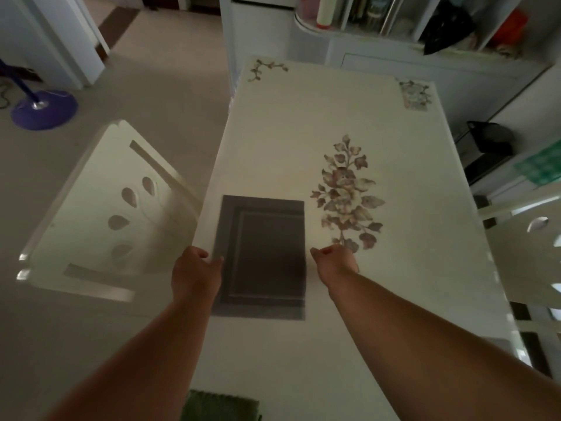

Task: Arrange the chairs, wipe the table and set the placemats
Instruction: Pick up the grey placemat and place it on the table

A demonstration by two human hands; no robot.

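A dark grey placemat [261, 256] lies flat on the white table [303, 132], near its left edge. My left hand [194, 275] pinches the mat's left side. My right hand [334, 261] sits at the mat's right side with its fingers curled; whether it grips the edge I cannot tell. A printed flower motif [346, 192] marks the table's middle. A white chair [100, 208] with leaf cut-outs stands at the table's left side. Another white chair [531, 238] shows partly at the right. A green cloth [218, 405] lies at the table's near edge.
A purple fan base [44, 112] stands on the floor at the far left. White shelves [394, 28] with bottles and bags line the wall behind the table. A black bin [488, 138] sits to the right of the table.
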